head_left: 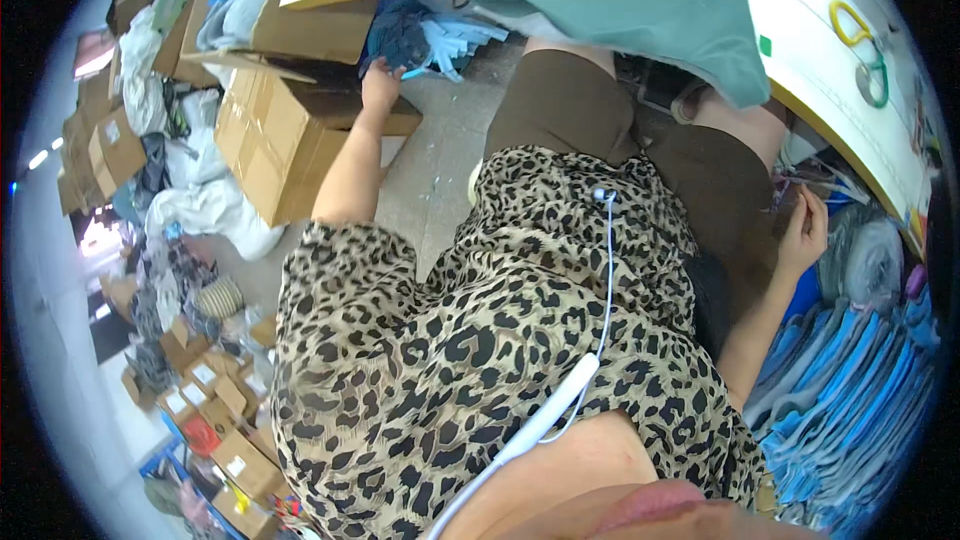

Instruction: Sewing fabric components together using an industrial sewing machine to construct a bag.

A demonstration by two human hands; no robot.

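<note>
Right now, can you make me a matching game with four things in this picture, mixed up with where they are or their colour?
Things:
1. Left hand
2. Right hand
3. Green cloth
4. Cloth strips

Clues:
A. light blue
B. beside the brown shorts
C. hanging over the edge of the white table
D. close to a brown box

Right pairs: 1-D, 2-B, 3-C, 4-A

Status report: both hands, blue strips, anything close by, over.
Left hand by blue strips, contact unclear. Right hand near blue stack, hold unclear. Carton near left hand.
</note>
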